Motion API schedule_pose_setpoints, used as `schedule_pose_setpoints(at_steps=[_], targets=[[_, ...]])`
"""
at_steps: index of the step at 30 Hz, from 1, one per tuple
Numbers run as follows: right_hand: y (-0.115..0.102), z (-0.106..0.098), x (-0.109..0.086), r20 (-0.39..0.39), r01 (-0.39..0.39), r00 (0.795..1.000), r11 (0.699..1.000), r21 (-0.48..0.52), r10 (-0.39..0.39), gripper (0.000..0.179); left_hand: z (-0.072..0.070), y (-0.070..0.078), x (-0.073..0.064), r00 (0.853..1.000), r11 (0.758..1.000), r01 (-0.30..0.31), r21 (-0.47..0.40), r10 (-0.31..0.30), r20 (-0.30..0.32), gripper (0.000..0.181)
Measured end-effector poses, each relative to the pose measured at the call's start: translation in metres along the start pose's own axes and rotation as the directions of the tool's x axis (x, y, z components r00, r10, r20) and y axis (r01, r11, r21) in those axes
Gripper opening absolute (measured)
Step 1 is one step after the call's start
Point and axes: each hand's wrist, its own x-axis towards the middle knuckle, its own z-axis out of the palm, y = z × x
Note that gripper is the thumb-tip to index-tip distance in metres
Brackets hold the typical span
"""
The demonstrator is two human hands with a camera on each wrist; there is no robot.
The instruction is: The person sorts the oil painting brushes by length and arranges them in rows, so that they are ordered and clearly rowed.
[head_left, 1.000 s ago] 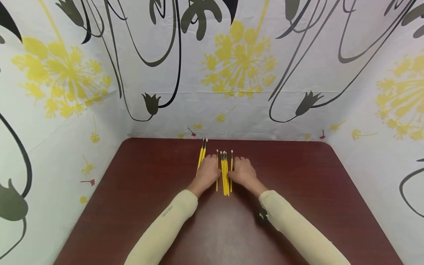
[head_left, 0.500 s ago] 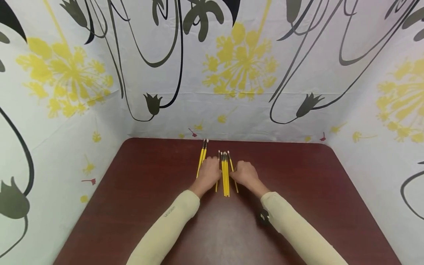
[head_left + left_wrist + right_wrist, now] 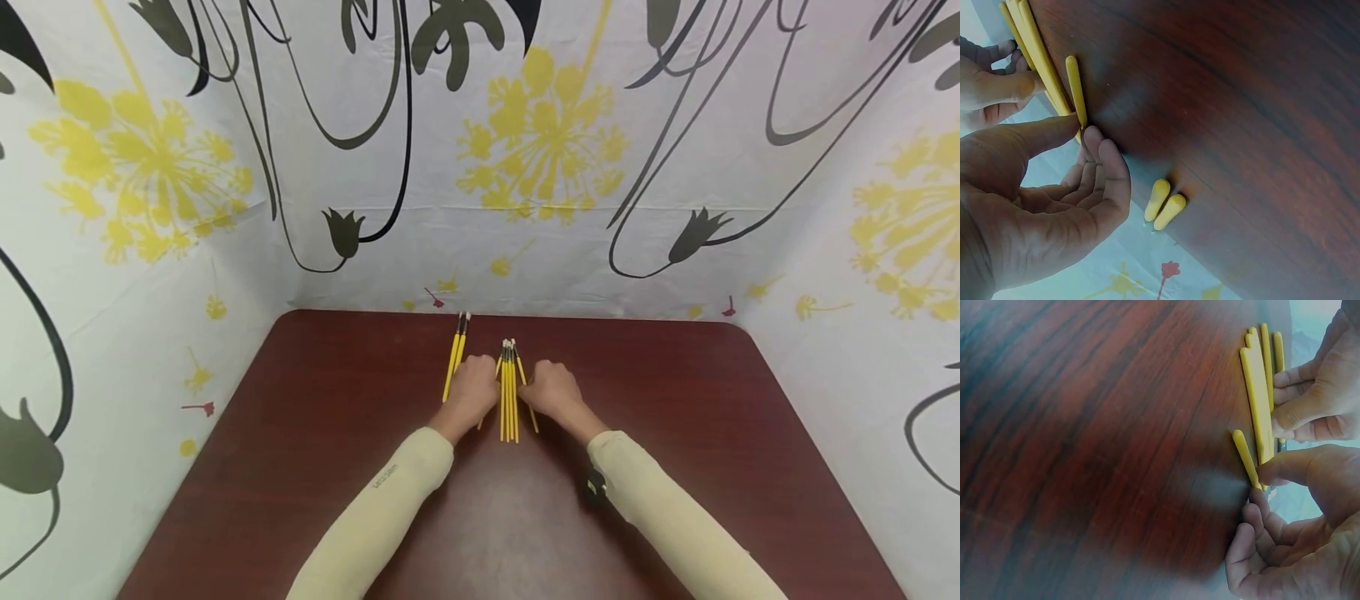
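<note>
Several yellow paintbrushes [image 3: 509,400] with black collars and pale tips lie side by side on the table between my hands. My left hand [image 3: 474,390] pinches a single paintbrush [image 3: 1075,87] between thumb and fingers, left of this group. On the other side, my right hand [image 3: 553,390] pinches another paintbrush [image 3: 1244,453] between thumb and forefinger. Both pinched brushes slant, their tips leaning in toward the middle group and their handle ends spread outward. In the head view, the left hand hides the middle of its brush.
Two more paintbrushes [image 3: 456,354] lie together beyond the left hand, tips near the table's back edge. The dark red-brown table [image 3: 675,450] extends around both arms. A white sheet [image 3: 540,258] with printed flowers hangs behind and at the sides.
Both pinched brushes have turned from nearly upright in the head view to slanted, first the right one, then the left. Their tips are closer to the middle group. The hands have shifted only slightly.
</note>
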Motion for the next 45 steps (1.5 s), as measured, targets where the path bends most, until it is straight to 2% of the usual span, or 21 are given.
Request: schedule_pose_setpoints(at_steps=[5,12,18,23,27,32,34,39,40,41,45], targets=[[0.003,0.001,0.001,-0.011,0.002,1.0,1.0,0.009,-0.002,0.042,0.002,0.003,0.002,1.0,1.0,0.004,0.014,-0.004,-0.007,0.028],[0.005,0.0,0.002,-0.043,0.01,0.999,1.0,0.027,-0.009,0.045,0.005,0.005,0.005,1.0,0.999,0.008,0.049,-0.007,-0.002,0.019],[0.011,0.001,0.001,-0.104,0.022,0.994,0.997,0.075,-0.015,0.05,0.003,0.004,0.003,1.0,1.0,0.021,0.004,-0.021,0.012,0.016],[0.015,0.001,0.0,-0.125,0.042,0.992,0.99,0.135,-0.025,0.05,0.0,0.002,0.002,1.0,0.999,0.019,-0.039,-0.018,0.02,0.018],[0.015,0.001,-0.004,-0.171,0.093,0.983,0.981,0.172,-0.064,0.041,-0.002,-0.001,0.001,0.999,0.995,0.023,-0.093,-0.021,0.025,0.025],[0.012,0.001,-0.009,-0.251,0.119,0.966,0.974,0.194,-0.068,0.018,-0.004,-0.005,0.001,1.0,0.98,0.013,-0.197,-0.011,0.009,0.032],[0.011,0.002,-0.01,-0.267,0.123,0.962,0.97,0.209,-0.064,0.011,0.006,-0.013,0.008,1.0,0.977,-0.007,-0.212,0.002,-0.024,0.033],[0.009,0.004,-0.013,-0.26,0.139,0.964,0.944,0.3,-0.059,0.013,0.0,-0.016,0.009,0.999,0.954,0.043,-0.295,-0.038,0.023,0.042],[0.009,0.004,-0.014,-0.253,0.138,0.966,0.934,0.33,-0.054,0.013,-0.007,-0.012,0.005,0.997,0.945,0.07,-0.319,-0.057,0.049,0.044],[0.008,0.005,-0.015,-0.244,0.135,0.969,0.922,0.362,-0.047,0.013,-0.014,-0.009,0.001,0.995,0.936,0.087,-0.34,-0.068,0.066,0.046],[0.005,0.008,-0.018,-0.204,0.121,0.979,0.86,0.495,-0.021,0.013,-0.018,-0.011,-0.003,0.994,0.93,0.105,-0.352,-0.088,0.064,0.044]])
